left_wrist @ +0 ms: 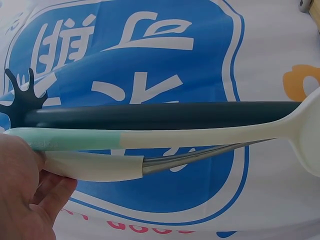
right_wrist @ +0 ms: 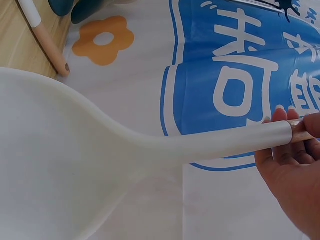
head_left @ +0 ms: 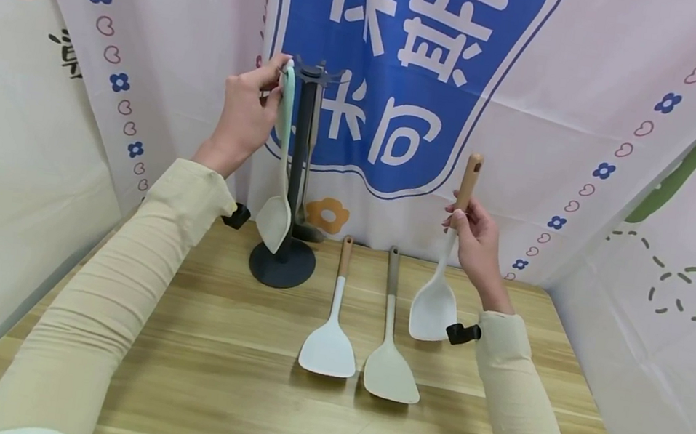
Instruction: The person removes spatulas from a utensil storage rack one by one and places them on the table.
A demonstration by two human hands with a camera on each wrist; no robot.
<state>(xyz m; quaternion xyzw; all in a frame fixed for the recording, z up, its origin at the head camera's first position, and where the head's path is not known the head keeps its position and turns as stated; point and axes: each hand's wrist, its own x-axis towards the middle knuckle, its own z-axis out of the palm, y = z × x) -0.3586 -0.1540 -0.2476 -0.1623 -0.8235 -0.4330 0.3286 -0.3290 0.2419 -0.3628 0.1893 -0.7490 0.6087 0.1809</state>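
My left hand [head_left: 246, 112] pinches the top of a cream spoon's mint-green handle at the hooks of a black utensil stand [head_left: 283, 267]. In the left wrist view, the cream spoon [left_wrist: 200, 137] runs alongside the black post, its handle end at the fingers. A utensil with a cream handle [left_wrist: 95, 166] and metal rods hangs right beside it, partly behind the fingers. On the right, my right hand [head_left: 479, 245] grips a white spatula [head_left: 433, 309] by its wooden handle, upright with the blade down. Its broad blade fills the left of the right wrist view.
Between the stand and my right hand, a white spatula with a wooden handle [head_left: 329, 350] and a beige spatula with a grey-brown handle [head_left: 389, 376] lie on the wooden table [head_left: 219, 391]. More utensils hang behind the post. A printed cloth [head_left: 577, 78] backs the table.
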